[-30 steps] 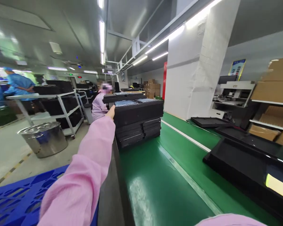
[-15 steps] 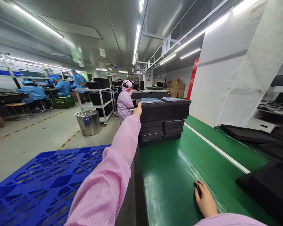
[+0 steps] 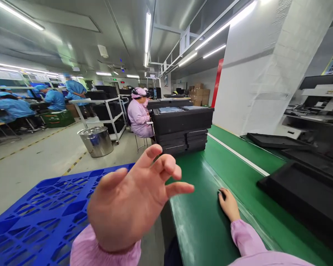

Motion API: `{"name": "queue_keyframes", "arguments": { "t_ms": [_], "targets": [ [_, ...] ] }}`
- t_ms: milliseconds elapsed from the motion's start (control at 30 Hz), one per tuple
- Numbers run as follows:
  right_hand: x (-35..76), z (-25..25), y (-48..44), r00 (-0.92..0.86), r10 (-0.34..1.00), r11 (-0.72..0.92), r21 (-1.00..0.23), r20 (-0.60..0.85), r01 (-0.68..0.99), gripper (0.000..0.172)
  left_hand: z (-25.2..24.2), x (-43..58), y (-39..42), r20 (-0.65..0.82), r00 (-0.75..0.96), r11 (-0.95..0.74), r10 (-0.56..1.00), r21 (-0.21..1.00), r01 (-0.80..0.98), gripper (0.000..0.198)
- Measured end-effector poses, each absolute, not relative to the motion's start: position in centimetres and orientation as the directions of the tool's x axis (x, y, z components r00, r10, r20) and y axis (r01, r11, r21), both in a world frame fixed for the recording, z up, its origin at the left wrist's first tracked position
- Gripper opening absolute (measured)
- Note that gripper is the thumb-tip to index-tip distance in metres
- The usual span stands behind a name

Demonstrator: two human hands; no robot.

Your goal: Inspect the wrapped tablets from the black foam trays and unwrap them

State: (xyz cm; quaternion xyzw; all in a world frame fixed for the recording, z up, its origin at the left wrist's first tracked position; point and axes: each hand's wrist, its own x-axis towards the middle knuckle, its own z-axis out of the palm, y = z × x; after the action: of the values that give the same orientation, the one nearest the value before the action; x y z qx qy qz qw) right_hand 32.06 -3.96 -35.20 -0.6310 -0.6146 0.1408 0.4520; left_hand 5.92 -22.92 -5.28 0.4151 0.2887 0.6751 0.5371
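Observation:
My left hand (image 3: pixel 133 195) is raised close to the camera with its palm turned toward me. Its fingers are apart and loosely bent, and nothing is in them. Behind its fingertips stands a stack of black trays (image 3: pixel 183 123), with flat bluish sheets (image 3: pixel 170 109) in the top one. My right hand (image 3: pixel 228 203) rests on the green tabletop (image 3: pixel 194 207), fingers curled together. A small dark patch shows by its thumb and fingers; whether it is an object or shadow I cannot make out.
A blue plastic pallet (image 3: pixel 52 218) lies at the left. More black trays (image 3: pixel 305 199) lie at the right. A metal bin (image 3: pixel 96 142) and a white cart (image 3: pixel 108 111) stand on the floor. A person in pink (image 3: pixel 140 114) sits beyond; several people in blue work farther left.
My left hand has come back from the far tray stack toward the camera and opened, palm showing. The view has shifted right. My right hand stays on the tabletop.

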Motion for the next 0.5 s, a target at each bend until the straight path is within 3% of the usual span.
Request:
{"name": "queue_keyframes", "arguments": {
  "t_ms": [167,300,400,500],
  "targets": [
    [33.0,-35.2,-5.2,0.239,0.913,0.142,-0.806,0.331,0.574,0.018,-8.5,7.9,-22.8,0.257,0.157,-0.04,0.953,0.626,-0.779,0.064],
    [33.4,-35.7,-6.3,0.284,0.903,0.142,-0.849,0.321,0.509,0.013,-11.7,8.5,-21.1,0.257,0.272,0.095,0.927,0.542,-0.835,0.07],
    [33.6,-36.1,-6.6,0.318,0.891,0.148,-0.868,0.325,0.473,0.015,-12.2,9.7,-21.4,0.241,0.287,0.07,0.927,0.639,-0.766,0.07],
    [33.5,-36.0,-6.8,0.327,0.872,0.181,-0.862,0.363,0.474,0.02,-12.1,12.5,-22.1,0.323,0.204,-0.176,0.924,0.834,-0.523,0.059]
  ]
}}
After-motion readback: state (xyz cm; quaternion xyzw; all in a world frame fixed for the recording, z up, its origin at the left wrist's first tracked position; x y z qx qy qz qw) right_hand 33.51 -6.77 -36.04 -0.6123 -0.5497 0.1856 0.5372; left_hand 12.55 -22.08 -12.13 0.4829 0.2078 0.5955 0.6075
